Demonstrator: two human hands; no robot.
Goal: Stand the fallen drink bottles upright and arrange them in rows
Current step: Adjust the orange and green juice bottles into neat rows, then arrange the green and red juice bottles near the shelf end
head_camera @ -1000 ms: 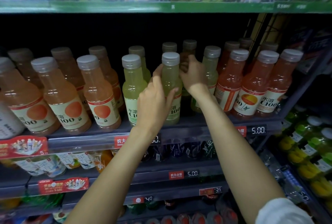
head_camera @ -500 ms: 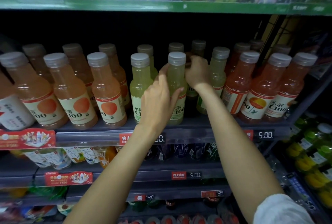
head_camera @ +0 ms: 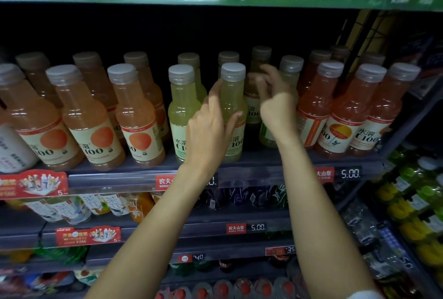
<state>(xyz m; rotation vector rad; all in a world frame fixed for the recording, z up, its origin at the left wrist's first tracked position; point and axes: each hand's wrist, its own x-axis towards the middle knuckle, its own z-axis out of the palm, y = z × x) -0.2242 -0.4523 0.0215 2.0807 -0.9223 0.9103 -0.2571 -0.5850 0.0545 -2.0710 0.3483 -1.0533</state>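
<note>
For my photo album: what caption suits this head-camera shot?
Left hand grips a front-row yellow-green bottle while the right hand reaches behind it.

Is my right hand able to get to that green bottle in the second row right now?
Probably yes: the right hand is already reaching past the front green bottle, with an open gap leading to the second-row green bottle.

At the centre of the frame the left hand (head_camera: pixel 208 128) curls around a pale yellow-green plastic drink bottle with a grey cap (head_camera: pixel 233 97), which stands upright at the front edge of the dark grey shelf (head_camera: pixel 263 158). Just to its right, the right hand (head_camera: pixel 275 104) is blurred, with loosely curled fingers in front of more yellow-green bottles (head_camera: pixel 260 70) further back. Orange plastic bottles (head_camera: pixel 84 116) stand upright in rows at centre left, red-orange ones (head_camera: pixel 345 111) at centre right.
</note>
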